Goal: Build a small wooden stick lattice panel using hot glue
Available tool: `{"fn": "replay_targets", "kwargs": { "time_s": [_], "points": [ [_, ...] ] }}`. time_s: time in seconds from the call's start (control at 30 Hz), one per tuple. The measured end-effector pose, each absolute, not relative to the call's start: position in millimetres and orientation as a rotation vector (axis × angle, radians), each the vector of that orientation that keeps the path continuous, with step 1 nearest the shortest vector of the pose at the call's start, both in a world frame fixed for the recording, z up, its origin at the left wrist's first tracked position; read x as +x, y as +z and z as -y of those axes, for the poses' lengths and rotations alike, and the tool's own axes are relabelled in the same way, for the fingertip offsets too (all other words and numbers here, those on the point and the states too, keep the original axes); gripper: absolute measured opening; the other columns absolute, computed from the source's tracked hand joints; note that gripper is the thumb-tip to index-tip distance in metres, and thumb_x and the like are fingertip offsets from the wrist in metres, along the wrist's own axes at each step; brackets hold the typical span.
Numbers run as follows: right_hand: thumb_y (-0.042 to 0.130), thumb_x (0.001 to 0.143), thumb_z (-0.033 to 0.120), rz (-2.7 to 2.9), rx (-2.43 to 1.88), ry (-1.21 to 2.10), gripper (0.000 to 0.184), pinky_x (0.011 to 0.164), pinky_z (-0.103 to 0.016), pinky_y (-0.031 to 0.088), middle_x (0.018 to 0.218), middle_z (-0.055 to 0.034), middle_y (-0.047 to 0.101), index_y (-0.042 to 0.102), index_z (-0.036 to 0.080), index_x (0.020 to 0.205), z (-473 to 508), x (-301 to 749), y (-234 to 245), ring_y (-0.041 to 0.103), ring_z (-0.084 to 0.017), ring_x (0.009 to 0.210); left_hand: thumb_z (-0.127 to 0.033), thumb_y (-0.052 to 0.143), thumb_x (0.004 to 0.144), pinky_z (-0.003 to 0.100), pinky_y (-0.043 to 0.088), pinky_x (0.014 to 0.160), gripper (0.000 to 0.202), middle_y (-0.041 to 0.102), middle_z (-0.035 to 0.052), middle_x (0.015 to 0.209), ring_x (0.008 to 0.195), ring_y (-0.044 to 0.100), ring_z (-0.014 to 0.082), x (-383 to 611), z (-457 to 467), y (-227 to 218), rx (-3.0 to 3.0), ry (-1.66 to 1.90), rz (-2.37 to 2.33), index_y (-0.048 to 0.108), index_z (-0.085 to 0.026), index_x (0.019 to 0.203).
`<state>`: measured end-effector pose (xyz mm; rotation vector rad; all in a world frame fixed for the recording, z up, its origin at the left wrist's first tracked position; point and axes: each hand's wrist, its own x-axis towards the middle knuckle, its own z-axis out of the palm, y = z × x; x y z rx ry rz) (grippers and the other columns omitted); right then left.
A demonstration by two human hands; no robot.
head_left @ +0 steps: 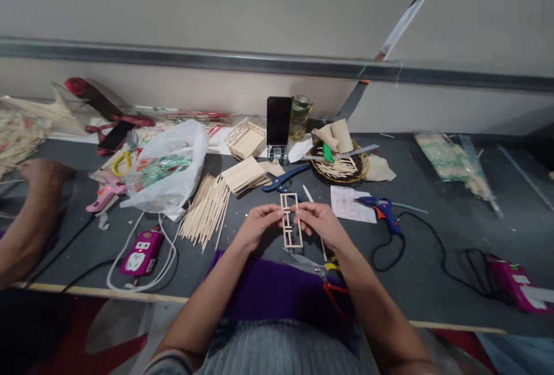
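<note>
A small rectangular frame of thin wooden sticks (298, 236), with short crosspieces inside, is held upright over the table. My left hand (262, 222) pinches its left edge, while my right hand (318, 222) grips the right side with fingertips behind it. Just below lie scissors (322, 271) with red and yellow handles, by a purple cloth (268, 288). A white pen-like stick (307, 193) lies partly under my right hand. Beyond my left hand are loose wooden sticks (205, 210) and a neat stack of sticks (243, 176). A blue cutter (283, 179) rests behind the frame.
To the right are a blue glue gun (385, 210), a printed paper (348, 203) and a stick basket (340, 176). A phone (278, 121) stands at the back beside a glass jar (300, 112). A plastic bag (173, 161) and purple power box (142, 252) lie left, near another person's arm (30, 213).
</note>
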<state>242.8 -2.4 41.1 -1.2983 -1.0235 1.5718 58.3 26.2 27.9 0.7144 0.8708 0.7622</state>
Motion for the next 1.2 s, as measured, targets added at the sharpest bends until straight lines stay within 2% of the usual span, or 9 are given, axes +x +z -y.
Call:
{"fn": "replay_targets", "kwargs": {
  "time_s": [0.23,0.37,0.57,0.7,0.83,0.9,1.03,1.1,1.2],
  "points": [
    [0.071,0.075,0.052,1.055,-1.310,1.563,0.041,0.041,-0.018,0.033,0.071,-0.0016,0.066,0.071,0.016,0.095,3,244,43,0.049,-0.007,0.051,-0.042,0.089,0.058,0.024,0.049,0.063,0.038,0.068,0.0032,0.064,0.057,0.059,0.0101,63,-23,27,0.698,0.761,-0.905,0.072,-0.012,0.072],
    [0.074,0.072,0.052,1.021,-1.327,1.550,0.041,0.039,-0.018,0.030,0.069,0.0001,0.064,0.071,0.016,0.091,1,243,43,0.045,-0.006,0.049,-0.041,0.089,0.057,0.022,0.049,0.062,0.037,0.068,0.0028,0.065,0.057,0.059,0.0092,63,-22,30,0.703,0.759,-0.912,0.072,-0.012,0.072],
    [0.076,0.069,0.051,0.997,-1.328,1.576,0.042,0.039,-0.018,0.032,0.064,0.0012,0.061,0.072,0.015,0.091,-1,240,44,0.046,-0.006,0.048,-0.044,0.087,0.061,0.022,0.051,0.062,0.038,0.072,0.0054,0.072,0.059,0.062,0.0103,62,-20,32,0.679,0.692,-0.867,0.074,-0.012,0.077],
    [0.075,0.071,0.049,1.015,-1.315,1.582,0.039,0.038,-0.018,0.032,0.064,0.0015,0.061,0.072,0.016,0.091,0,239,43,0.047,-0.006,0.047,-0.044,0.088,0.058,0.024,0.051,0.060,0.040,0.071,0.0063,0.069,0.058,0.062,0.0116,62,-20,31,0.689,0.700,-0.910,0.073,-0.011,0.075],
    [0.072,0.074,0.051,1.032,-1.312,1.555,0.043,0.038,-0.019,0.033,0.069,0.0002,0.063,0.069,0.016,0.099,-1,239,38,0.047,-0.007,0.048,-0.045,0.088,0.058,0.025,0.051,0.059,0.040,0.071,0.0064,0.068,0.057,0.062,0.0123,64,-19,32,0.703,0.726,-0.951,0.074,-0.012,0.076],
    [0.069,0.077,0.048,1.070,-1.352,1.409,0.040,0.040,-0.020,0.035,0.073,-0.0002,0.063,0.066,0.018,0.102,-2,241,36,0.048,-0.008,0.050,-0.046,0.087,0.059,0.025,0.051,0.060,0.039,0.071,0.0058,0.067,0.058,0.062,0.0123,65,-19,33,0.715,0.757,-0.969,0.074,-0.012,0.075],
    [0.062,0.086,0.035,1.314,-1.422,0.859,0.015,0.058,-0.025,0.044,0.079,-0.0007,0.060,0.065,0.020,0.086,0,244,40,0.051,-0.012,0.063,-0.048,0.087,0.059,0.025,0.050,0.062,0.040,0.070,0.0056,0.068,0.060,0.061,0.0119,66,-16,36,0.773,0.838,-0.989,0.074,-0.012,0.073],
    [0.059,0.089,0.031,1.494,-1.404,0.688,0.014,0.063,-0.027,0.044,0.083,-0.0017,0.058,0.067,0.021,0.084,2,244,45,0.052,-0.013,0.068,-0.049,0.087,0.058,0.025,0.049,0.062,0.042,0.070,0.0053,0.067,0.059,0.059,0.0114,67,-16,38,0.806,0.864,-1.004,0.075,-0.012,0.073],
    [0.056,0.092,0.027,1.724,-1.370,0.525,0.016,0.069,-0.028,0.046,0.087,-0.0037,0.057,0.071,0.021,0.095,4,241,52,0.056,-0.015,0.075,-0.051,0.086,0.059,0.025,0.048,0.061,0.043,0.069,0.0047,0.066,0.058,0.058,0.0113,67,-15,39,0.849,0.887,-1.026,0.075,-0.012,0.073]
  ]
}}
